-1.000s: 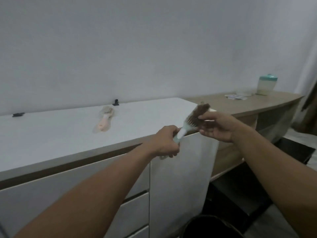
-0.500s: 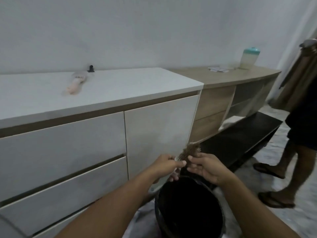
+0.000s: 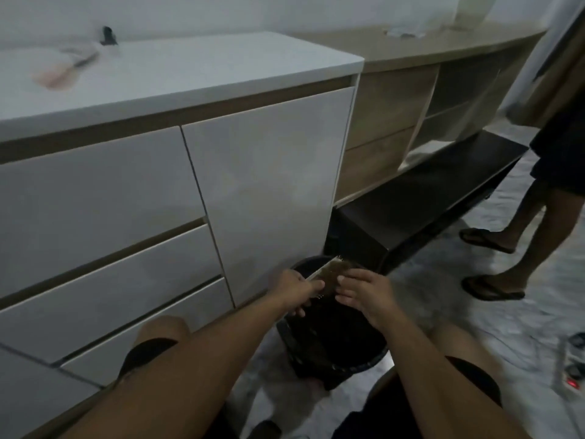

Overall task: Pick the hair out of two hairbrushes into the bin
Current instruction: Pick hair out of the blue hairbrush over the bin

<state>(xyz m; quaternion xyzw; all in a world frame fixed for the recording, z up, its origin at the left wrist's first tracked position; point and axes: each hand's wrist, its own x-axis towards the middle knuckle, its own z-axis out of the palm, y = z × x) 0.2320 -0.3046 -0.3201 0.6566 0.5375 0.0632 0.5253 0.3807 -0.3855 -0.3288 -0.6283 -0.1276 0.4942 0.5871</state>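
A pale hairbrush [image 3: 330, 271] matted with brown hair is held over the black bin [image 3: 335, 340] on the floor. My left hand [image 3: 296, 291] grips its handle. My right hand [image 3: 364, 296] rests beside the bristles with fingers spread, fingertips at the hair; whether it pinches any hair is unclear. A second, pink hairbrush [image 3: 63, 71] lies blurred on the white countertop [image 3: 196, 71] at the far left.
White drawers and a cabinet door [image 3: 269, 185] stand just behind the bin. A dark low bench [image 3: 427, 198] runs to the right under wooden shelving. Another person's legs in sandals [image 3: 493, 289] stand at the right. A power strip [image 3: 574, 372] lies on the floor.
The view has dropped from countertop height to the floor. Both hands have carried the hairy brush down and now hold it over the bin.
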